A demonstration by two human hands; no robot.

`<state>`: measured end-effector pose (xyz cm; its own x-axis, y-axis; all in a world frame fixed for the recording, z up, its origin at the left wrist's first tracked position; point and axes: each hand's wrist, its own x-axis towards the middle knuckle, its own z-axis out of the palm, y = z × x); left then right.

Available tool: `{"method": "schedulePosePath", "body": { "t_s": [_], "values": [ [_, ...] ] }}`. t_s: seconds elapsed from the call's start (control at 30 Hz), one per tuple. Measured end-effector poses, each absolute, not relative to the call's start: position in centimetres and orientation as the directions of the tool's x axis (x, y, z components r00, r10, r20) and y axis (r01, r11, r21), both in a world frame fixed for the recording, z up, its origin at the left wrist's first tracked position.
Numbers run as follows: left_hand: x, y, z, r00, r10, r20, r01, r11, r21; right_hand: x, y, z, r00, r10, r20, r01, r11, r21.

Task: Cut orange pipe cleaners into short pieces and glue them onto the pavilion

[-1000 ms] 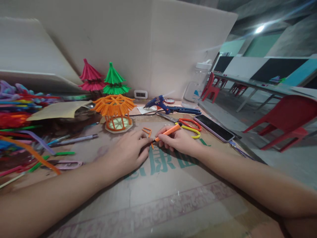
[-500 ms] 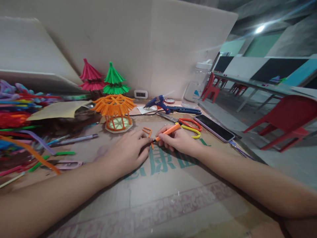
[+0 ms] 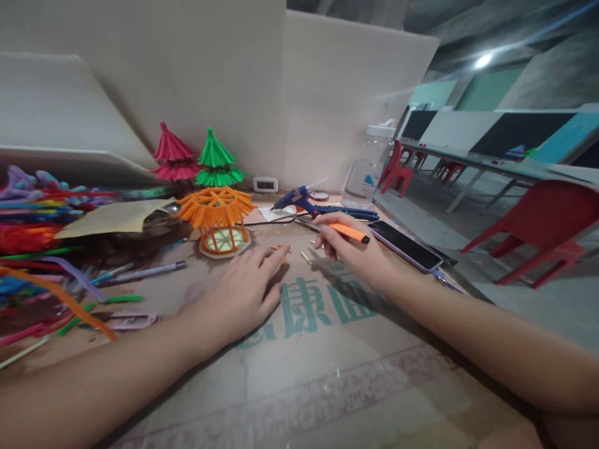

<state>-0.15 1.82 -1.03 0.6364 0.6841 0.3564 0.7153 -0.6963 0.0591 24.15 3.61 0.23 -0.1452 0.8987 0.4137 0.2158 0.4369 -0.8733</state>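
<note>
My left hand [image 3: 248,280] lies palm down on the board, its fingers stretched out. Small bent orange pieces [image 3: 283,251] show at its fingertips, partly covered by them. My right hand [image 3: 349,243] is closed around an orange marker [image 3: 349,232], whose black end points right and towards me. A short pale stick [image 3: 306,257] lies on the board between the hands. Behind my right hand, a scissor blade [image 3: 306,225] shows while the handles are hidden. An orange pavilion model [image 3: 218,218] with a fringed roof stands beyond my left hand.
Pink [image 3: 173,156] and green [image 3: 218,159] roofed models stand at the back. A glue gun [image 3: 297,201], clock [image 3: 265,184] and water bottle [image 3: 369,165] are behind my hands. A phone [image 3: 407,246] lies right; colourful pipe cleaners [image 3: 32,231] and a pen [image 3: 150,271] lie left.
My right hand has lifted off the orange pieces and moved right and back, and the marker has turned in it. My left fingers have stretched out. The scissor handles are now covered.
</note>
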Motion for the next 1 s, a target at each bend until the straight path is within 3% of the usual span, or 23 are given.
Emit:
{"method": "schedulePosePath", "body": {
  "t_s": [0.13, 0.2, 0.33, 0.47, 0.77, 1.0],
  "values": [
    [-0.3, 1.8, -0.7, 0.726, 0.605, 0.327, 0.603, -0.789, 0.120, 26.0, 4.9, 1.0, -0.216, 0.814, 0.540, 0.496, 0.568, -0.657],
    [-0.3, 1.9, -0.6, 0.733, 0.612, 0.297, 0.601, -0.787, 0.137, 26.1, 4.8, 1.1, -0.282, 0.812, 0.511, 0.611, 0.563, -0.558],
    [-0.3, 2.0, -0.8, 0.701, 0.650, 0.294, 0.645, -0.753, 0.130, 24.9, 3.7, 0.4, -0.427, 0.842, 0.328, 0.662, 0.539, -0.521],
    [-0.2, 2.0, -0.9, 0.700, 0.657, 0.281, 0.650, -0.749, 0.132, 23.9, 3.4, -0.8, -0.503, 0.804, 0.318, 0.686, 0.595, -0.419],
    [0.0, 1.9, -0.8, 0.685, 0.671, 0.283, 0.661, -0.736, 0.145, 22.8, 2.5, -1.6, -0.513, 0.799, 0.315, 0.649, 0.601, -0.467],
    [-0.1, 1.6, -0.5, 0.690, 0.668, 0.278, 0.656, -0.740, 0.148, 24.0, 3.5, -0.4, -0.420, 0.845, 0.330, 0.731, 0.531, -0.429]
  ]
}}
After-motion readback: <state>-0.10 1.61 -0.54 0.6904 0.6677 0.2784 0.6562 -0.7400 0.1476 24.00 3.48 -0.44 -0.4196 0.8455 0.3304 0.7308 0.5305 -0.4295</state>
